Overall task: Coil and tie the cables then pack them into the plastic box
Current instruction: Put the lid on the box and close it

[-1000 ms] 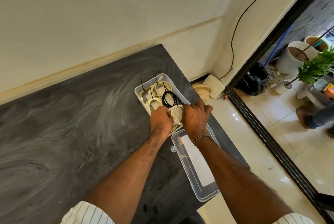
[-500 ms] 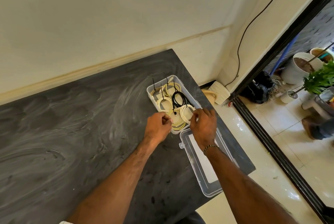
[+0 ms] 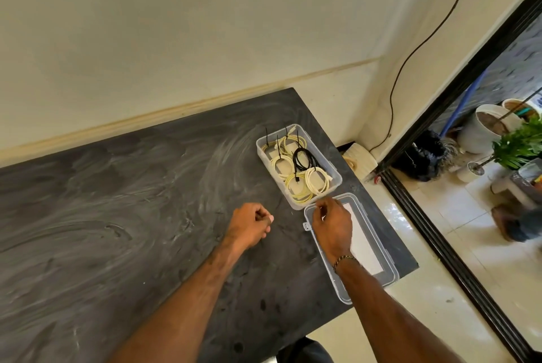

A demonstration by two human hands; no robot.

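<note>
While coiled cream and black cables [image 3: 299, 169] filled the clear plastic box [image 3: 336, 178], the clenched left hand [image 3: 251, 224] held nothing. The right hand [image 3: 331, 220] pinched the transparent lid [image 3: 378, 245], apparently ready for closing.

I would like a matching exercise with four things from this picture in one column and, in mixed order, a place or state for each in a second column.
Things:
1. black cable
2. lid
3. left hand
4. plastic box

Places or states:
A. lies flat, under the right hand
B. open, holds the coils
C. coiled among cream cables
D. curled over the dark table

Pairs: 1-C, 2-A, 3-D, 4-B
</note>
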